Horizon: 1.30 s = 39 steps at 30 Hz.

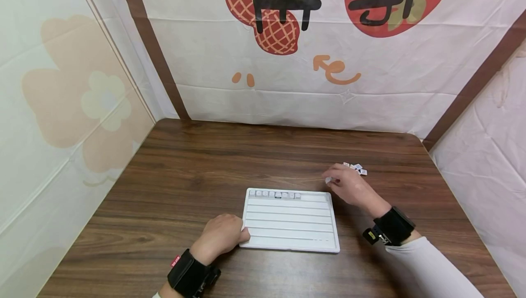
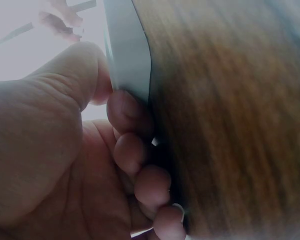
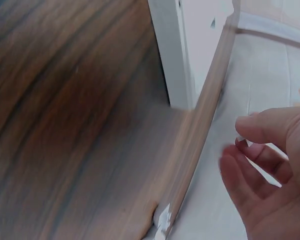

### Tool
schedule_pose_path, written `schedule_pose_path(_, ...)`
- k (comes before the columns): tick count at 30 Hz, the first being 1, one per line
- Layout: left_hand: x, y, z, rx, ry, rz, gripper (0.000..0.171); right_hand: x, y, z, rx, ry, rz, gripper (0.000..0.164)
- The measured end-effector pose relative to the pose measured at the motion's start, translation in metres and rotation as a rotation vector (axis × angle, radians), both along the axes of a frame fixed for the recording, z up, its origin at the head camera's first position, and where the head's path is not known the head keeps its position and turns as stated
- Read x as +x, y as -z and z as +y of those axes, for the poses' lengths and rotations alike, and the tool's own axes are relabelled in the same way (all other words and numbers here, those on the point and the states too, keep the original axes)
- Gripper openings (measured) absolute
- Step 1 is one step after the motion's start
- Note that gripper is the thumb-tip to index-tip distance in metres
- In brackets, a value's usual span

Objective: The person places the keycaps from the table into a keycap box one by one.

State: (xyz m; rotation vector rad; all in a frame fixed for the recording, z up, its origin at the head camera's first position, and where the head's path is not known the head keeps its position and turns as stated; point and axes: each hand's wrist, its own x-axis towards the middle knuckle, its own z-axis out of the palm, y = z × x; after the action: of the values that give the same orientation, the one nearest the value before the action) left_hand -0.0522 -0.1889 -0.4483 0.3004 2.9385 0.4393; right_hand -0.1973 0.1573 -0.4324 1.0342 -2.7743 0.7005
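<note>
A white ridged tray [image 1: 289, 225] lies on the table, with a row of several small white pieces [image 1: 278, 195] along its far groove. My left hand [image 1: 222, 236] grips the tray's near left corner. In the left wrist view its thumb [image 2: 85, 67] lies over the tray's edge [image 2: 130, 50], and the curled fingers are against the side. Beyond the tray's far right corner, my right hand [image 1: 349, 184] pinches a small white piece [image 1: 328, 180] between thumb and fingertips. The right wrist view shows the pinched piece [image 3: 243, 142] mostly covered by the fingers.
Several loose small white pieces [image 1: 357, 168] lie in a cluster just past my right hand. The brown wooden table [image 1: 172, 188] is bordered by white printed cloth [image 1: 197, 60] at the back and both sides.
</note>
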Motion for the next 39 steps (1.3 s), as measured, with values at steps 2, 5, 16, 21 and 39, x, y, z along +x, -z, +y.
schedule_pose_path(2, 0.0, 0.0, 0.0, -0.002, 0.002, -0.002, 0.034, 0.002, 0.001, -0.004, 0.013, -0.01, -0.014, 0.021)
schedule_pose_path(5, 0.0, 0.001, 0.0, -0.002, 0.004, -0.004, 0.034, 0.005, 0.001, -0.01, 0.014, -0.019, -0.036, 0.019)
schedule_pose_path(16, 0.0, -0.001, 0.0, -0.005, 0.004, 0.001, 0.034, 0.013, 0.007, -0.034, -0.01, -0.133, -0.038, 0.018)
schedule_pose_path(21, 0.0, -0.002, 0.0, -0.006, 0.001, -0.006, 0.033, 0.017, 0.008, -0.042, 0.013, -0.157, -0.028, 0.02)
schedule_pose_path(39, 0.0, -0.002, -0.001, -0.007, -0.001, -0.009, 0.032, 0.021, 0.012, -0.055, 0.104, -0.137, -0.074, 0.016)
